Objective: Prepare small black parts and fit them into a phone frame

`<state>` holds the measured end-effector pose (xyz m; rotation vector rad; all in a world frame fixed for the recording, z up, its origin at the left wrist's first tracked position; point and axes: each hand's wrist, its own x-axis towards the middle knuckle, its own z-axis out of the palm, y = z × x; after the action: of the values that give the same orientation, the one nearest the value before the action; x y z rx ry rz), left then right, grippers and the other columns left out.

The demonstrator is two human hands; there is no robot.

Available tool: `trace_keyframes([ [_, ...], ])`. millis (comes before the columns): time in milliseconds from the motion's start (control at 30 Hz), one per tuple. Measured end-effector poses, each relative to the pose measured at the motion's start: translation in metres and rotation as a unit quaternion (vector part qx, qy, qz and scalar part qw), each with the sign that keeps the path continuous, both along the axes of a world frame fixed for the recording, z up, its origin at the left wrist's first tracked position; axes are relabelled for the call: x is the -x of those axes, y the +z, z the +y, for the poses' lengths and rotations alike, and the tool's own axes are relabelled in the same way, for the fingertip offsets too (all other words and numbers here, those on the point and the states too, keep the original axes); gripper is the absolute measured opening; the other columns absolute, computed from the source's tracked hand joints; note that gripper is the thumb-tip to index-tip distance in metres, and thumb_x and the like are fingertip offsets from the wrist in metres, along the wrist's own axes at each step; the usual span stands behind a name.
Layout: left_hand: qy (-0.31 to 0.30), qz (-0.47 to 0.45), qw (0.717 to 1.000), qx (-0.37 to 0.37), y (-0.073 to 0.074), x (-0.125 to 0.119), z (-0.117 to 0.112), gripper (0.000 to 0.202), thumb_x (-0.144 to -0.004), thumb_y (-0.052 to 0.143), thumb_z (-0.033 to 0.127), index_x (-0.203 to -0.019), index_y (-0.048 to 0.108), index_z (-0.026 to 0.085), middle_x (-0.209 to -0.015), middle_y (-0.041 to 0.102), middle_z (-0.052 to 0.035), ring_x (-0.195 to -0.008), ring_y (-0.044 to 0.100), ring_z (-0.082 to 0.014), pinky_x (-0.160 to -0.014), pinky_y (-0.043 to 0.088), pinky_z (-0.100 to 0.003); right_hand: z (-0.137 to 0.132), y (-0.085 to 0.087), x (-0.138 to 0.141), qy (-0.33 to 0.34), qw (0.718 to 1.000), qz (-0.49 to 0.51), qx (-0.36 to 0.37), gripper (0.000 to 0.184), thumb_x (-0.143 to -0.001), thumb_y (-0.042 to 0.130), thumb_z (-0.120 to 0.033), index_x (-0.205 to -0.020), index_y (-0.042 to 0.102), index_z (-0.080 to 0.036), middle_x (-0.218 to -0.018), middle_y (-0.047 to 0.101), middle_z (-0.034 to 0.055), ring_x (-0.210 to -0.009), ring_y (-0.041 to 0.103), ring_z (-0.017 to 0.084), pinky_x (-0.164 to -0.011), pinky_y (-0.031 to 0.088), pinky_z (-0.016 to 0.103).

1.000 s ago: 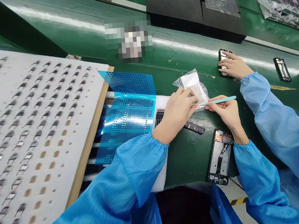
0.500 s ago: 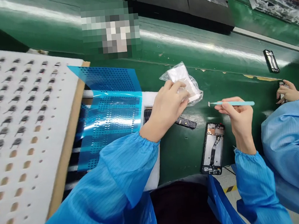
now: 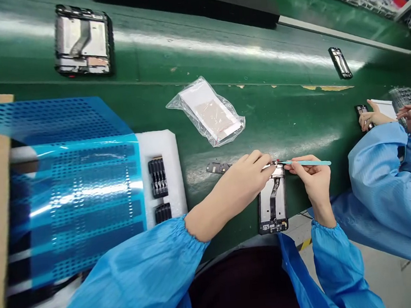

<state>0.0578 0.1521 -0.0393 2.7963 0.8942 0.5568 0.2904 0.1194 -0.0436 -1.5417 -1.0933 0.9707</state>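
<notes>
Working right at the top end of an open phone frame, lying on the green bench just below centre, with its metal plate and a black ribbon showing! The left hand reaches in from the lower left, fingers pressed together over the frame's top edge; whether they're pinching anything there, you can't tell. The right hand pinches a slim teal pick between thumb and forefinger, its tip aimed left, nearly meeting those fingers. There's a tiny red speck by the tip, too small to make out, and the fingers hide that end of the frame. Just left of them sits a black strip part. Above, a clear plastic bag holds a white pack. Further left, a white foam block carries two black parts beside blue perforated film, which runs off the left edge. Upper left, a second phone frame. Far right, a co-worker's hands work in blue sleeves.
</notes>
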Motion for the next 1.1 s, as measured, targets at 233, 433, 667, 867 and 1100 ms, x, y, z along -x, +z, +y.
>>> trace_keyframes([
  [233,0.005,-0.017,0.999,0.05,0.0034,0.0024,0.0021,0.025,-0.105,0.056,0.006,-0.126,0.068,0.012,-0.125,0.069,-0.0128,-0.108,0.063,-0.0279,-0.091,0.058,-0.04,-0.0009,0.0014,0.0004,0.006,1.0,0.008,0.009,0.035,-0.083,0.096,-0.052,-0.091,0.081,-0.022,-0.084,0.084,0.0052,-0.082,0.086,0.027,-0.077,0.074,0.036],
  [433,0.0,-0.036,0.996,0.087,0.0046,0.0046,0.0033,0.026,-0.105,0.053,0.006,-0.124,0.068,0.014,-0.126,0.069,-0.013,-0.114,0.062,-0.0287,-0.097,0.059,-0.043,0.0009,0.0023,0.0022,0.009,1.0,0.015,0.016,0.036,-0.081,0.096,-0.055,-0.09,0.081,-0.022,-0.083,0.083,0.0053,-0.082,0.086,0.026,-0.076,0.074,0.035],
  [667,-0.001,-0.024,0.994,0.104,0.007,0.0034,0.0048,0.035,-0.103,0.051,0.005,-0.134,0.065,0.012,-0.128,0.068,-0.0154,-0.113,0.061,-0.0306,-0.095,0.057,-0.044,-0.0001,0.0037,0.003,0.015,0.999,0.023,0.018,0.035,-0.083,0.095,-0.054,-0.091,0.081,-0.022,-0.084,0.084,0.0056,-0.083,0.086,0.026,-0.081,0.074,0.037],
  [867,-0.006,-0.057,0.991,0.121,0.0059,0.0044,0.0054,0.036,-0.104,0.049,0.006,-0.136,0.065,0.011,-0.127,0.067,-0.0149,-0.113,0.06,-0.03,-0.096,0.058,-0.044,0.0026,0.0044,0.0011,0.023,0.998,0.038,0.035,0.039,-0.08,0.096,-0.056,-0.091,0.081,-0.021,-0.085,0.085,0.0063,-0.083,0.086,0.026,-0.079,0.073,0.034],
  [1100,-0.006,-0.07,0.989,0.128,0.0029,0.0047,0.0065,0.036,-0.104,0.05,0.007,-0.137,0.064,0.014,-0.126,0.068,-0.014,-0.114,0.06,-0.03,-0.096,0.058,-0.044,0.0032,0.0037,0.0006,0.02,0.998,0.045,0.044,0.041,-0.08,0.096,-0.057,-0.091,0.081,-0.021,-0.086,0.085,0.007,-0.084,0.087,0.026,-0.079,0.072,0.033],
])
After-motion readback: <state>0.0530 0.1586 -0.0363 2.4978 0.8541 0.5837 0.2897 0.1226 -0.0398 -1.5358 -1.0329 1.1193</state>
